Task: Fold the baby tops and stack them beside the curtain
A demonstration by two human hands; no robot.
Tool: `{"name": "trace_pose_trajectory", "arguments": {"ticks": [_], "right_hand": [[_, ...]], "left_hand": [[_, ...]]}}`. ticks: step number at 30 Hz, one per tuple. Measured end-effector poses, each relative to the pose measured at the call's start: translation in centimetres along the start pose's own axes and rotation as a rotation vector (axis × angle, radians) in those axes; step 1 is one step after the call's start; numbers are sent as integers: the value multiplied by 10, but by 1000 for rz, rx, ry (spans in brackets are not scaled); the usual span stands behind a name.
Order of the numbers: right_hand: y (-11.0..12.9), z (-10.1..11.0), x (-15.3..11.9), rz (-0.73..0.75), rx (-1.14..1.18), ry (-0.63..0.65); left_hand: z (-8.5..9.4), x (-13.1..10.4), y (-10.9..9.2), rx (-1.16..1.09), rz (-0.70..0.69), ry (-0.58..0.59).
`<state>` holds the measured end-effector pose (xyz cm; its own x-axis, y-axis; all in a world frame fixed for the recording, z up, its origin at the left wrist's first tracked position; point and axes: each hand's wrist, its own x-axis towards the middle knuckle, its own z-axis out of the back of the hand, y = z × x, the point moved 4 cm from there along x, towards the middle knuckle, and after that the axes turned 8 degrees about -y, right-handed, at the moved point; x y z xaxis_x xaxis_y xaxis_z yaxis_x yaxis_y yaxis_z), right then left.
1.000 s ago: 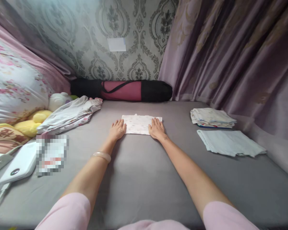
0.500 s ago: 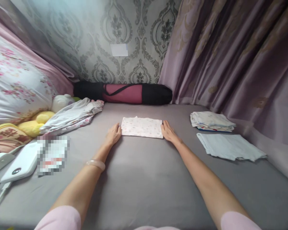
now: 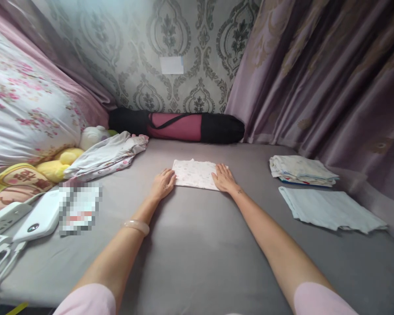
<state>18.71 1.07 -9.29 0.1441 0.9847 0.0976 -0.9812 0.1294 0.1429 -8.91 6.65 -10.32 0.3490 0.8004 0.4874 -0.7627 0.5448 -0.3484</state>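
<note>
A folded piece of pale pink patterned clothing [image 3: 195, 174] lies flat on the grey bed sheet [image 3: 197, 236] in front of me. My right hand [image 3: 223, 177] rests flat on its right end, fingers spread. At its left edge is my left hand [image 3: 164, 183], palm down, with the fingers stretched out and touching the cloth's side. Neither hand grips anything. A pale bangle [image 3: 136, 226] circles my left forearm.
Right: a stack of folded clothes [image 3: 304, 169] and a folded light blue garment [image 3: 331, 208]. Left: rumpled clothes [image 3: 107, 155], a white power bank [image 3: 42, 216], a power strip [image 3: 8, 218] and plush toys [image 3: 54, 168]. A black and maroon bag [image 3: 175, 127] lies along the wall.
My right hand has moved from the cloth's right edge onto its top, fingers now spread. My left hand stays by the left edge. The whole view has shifted slightly.
</note>
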Motion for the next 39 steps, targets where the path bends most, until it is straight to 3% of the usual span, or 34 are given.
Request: {"name": "trace_pose_trajectory", "arguments": {"ticks": [4, 8, 11, 16, 21, 29, 34, 39], "right_hand": [[10, 6, 1, -3, -14, 14], [40, 8, 6, 115, 17, -61], [56, 0, 12, 160, 51, -42], [55, -13, 19, 136, 44, 12], [61, -9, 18, 136, 57, 46], [117, -9, 29, 219, 119, 7], [121, -22, 36, 181, 109, 15], [123, -20, 37, 176, 111, 78]], "left_hand": [[1, 0, -1, -4, -1, -20], [3, -1, -3, -17, -23, -30], [3, -1, -2, -26, -23, -42], [1, -1, 0, -25, -16, -29], [1, 1, 0, -33, -22, -28], [1, 0, 1, -42, -10, -53], [5, 2, -1, -65, -6, -80], [8, 3, 1, -112, 48, -101]]}}
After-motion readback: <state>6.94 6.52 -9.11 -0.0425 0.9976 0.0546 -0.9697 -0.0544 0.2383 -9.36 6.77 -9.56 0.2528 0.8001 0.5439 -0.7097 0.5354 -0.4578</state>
